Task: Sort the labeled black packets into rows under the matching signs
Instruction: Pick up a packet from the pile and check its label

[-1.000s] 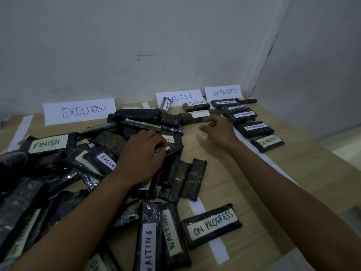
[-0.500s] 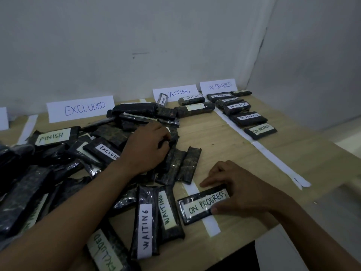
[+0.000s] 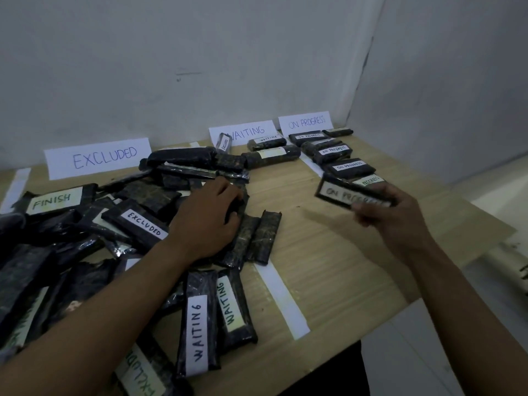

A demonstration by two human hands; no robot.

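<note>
My right hand (image 3: 391, 217) holds a black packet labeled ON PROGRESS (image 3: 345, 194) in the air, just in front of the near end of the ON PROGRESS row (image 3: 347, 167). That row runs back to the ON PROGRESS sign (image 3: 305, 122) at the wall. My left hand (image 3: 208, 218) rests on the heap of black packets (image 3: 85, 230), fingers curled over a packet (image 3: 238, 201) at the pile's right edge. Two packets (image 3: 267, 142) lie under the WAITING sign (image 3: 243, 132). The EXCLUDED sign (image 3: 100, 158) stands at the back left.
Two WAITING packets (image 3: 217, 315) lie near the table's front edge, beside a white tape strip (image 3: 283, 295). Packets labeled FINISH (image 3: 54, 200) and EXCLUDED (image 3: 143, 224) sit in the heap. The wooden table (image 3: 343, 252) ends at the right and front; a wall corner closes the back right.
My right hand picked the ON PROGRESS packet up from the front of the table and carried it back to the right, to the near end of its row. The left hand stayed on the heap.
</note>
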